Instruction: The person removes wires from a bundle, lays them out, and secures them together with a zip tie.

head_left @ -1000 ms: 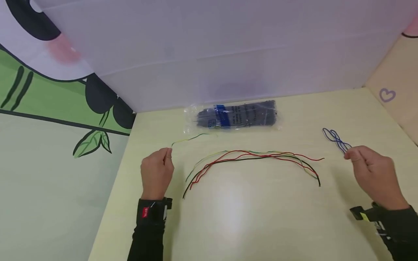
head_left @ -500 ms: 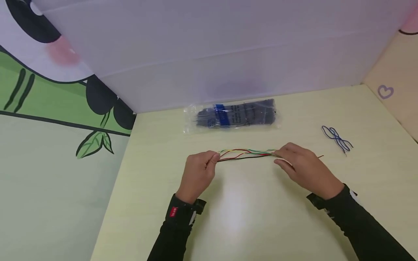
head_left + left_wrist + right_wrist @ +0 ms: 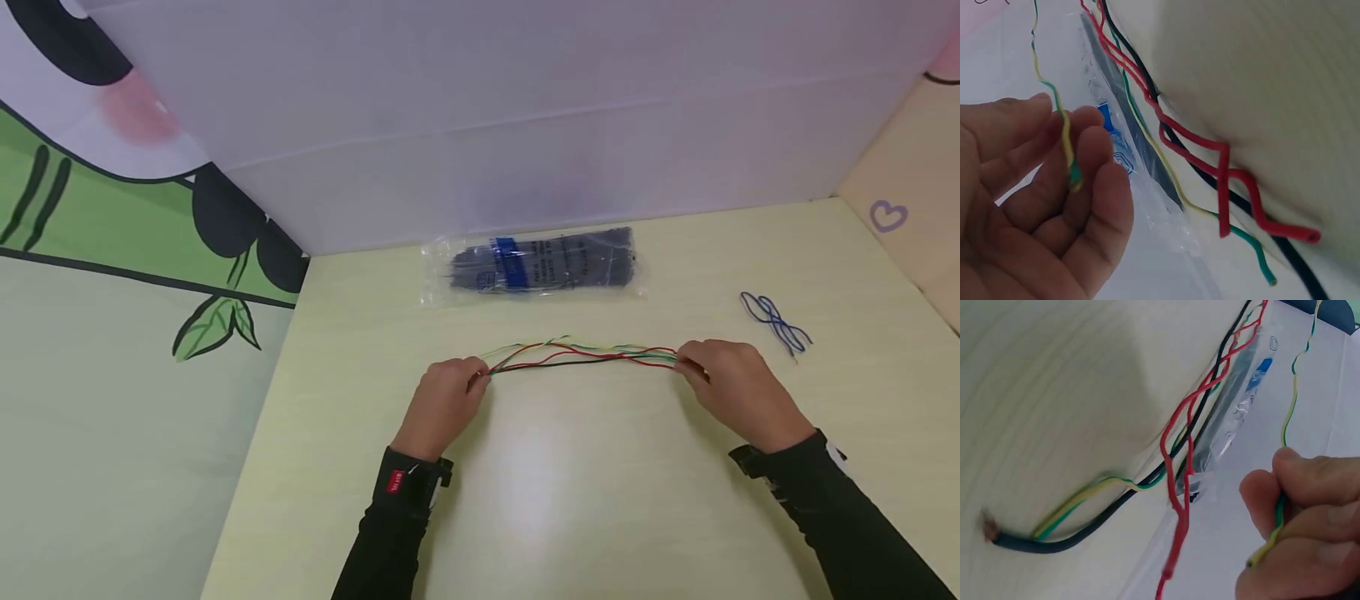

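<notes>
A thin yellow-and-green wire [image 3: 1295, 394] spans between my two hands. My right hand [image 3: 738, 392] pinches it near one end, and a short tail sticks out past the fingers in the right wrist view. My left hand [image 3: 444, 404] has curled fingers about the other end, whose blurred tip [image 3: 1075, 178] shows past the thumb. Below it lies a loose row of wires: a black wire [image 3: 1191, 159], red wires [image 3: 1194, 135] and another yellow-and-green wire [image 3: 1166, 164]. From the head view, my hands cover the ends of this row.
Behind the wires lies a clear plastic bag [image 3: 555, 260] of dark, thin strips with a blue band. A folded blue cord [image 3: 776, 323] rests on the table [image 3: 525, 492] to the right. Printed panels [image 3: 487, 125] rise at the back and side.
My right hand let go of the blue cord and came left to the wires. My left hand moved right with the yellow-and-green wire. Since the middle frame both hands have spread slightly apart.
</notes>
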A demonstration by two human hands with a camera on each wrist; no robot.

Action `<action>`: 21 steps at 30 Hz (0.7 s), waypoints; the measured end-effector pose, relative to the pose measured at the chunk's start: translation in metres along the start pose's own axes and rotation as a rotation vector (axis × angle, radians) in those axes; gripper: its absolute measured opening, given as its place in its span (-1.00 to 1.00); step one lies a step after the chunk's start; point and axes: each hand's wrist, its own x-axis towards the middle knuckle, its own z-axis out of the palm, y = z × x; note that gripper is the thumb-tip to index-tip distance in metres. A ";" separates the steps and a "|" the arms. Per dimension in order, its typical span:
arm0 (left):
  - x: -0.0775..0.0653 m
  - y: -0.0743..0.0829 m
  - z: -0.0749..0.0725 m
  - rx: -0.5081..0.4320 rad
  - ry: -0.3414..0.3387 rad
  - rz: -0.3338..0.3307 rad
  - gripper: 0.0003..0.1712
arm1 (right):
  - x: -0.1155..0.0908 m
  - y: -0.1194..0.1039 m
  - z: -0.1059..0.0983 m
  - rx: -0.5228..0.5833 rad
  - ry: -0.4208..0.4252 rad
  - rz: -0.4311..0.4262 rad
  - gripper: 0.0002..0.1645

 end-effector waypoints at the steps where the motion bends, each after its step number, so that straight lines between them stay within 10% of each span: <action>1: 0.001 -0.001 0.003 0.014 -0.012 -0.001 -0.93 | 0.001 0.002 0.002 -0.008 -0.006 0.004 -0.81; 13: 0.008 -0.002 0.018 0.183 -0.014 -0.032 -0.88 | 0.010 0.009 0.017 -0.041 -0.061 0.042 -0.92; 21: -0.001 0.002 0.011 0.191 0.031 0.014 -0.87 | 0.008 0.047 -0.017 -0.041 0.140 0.176 -0.91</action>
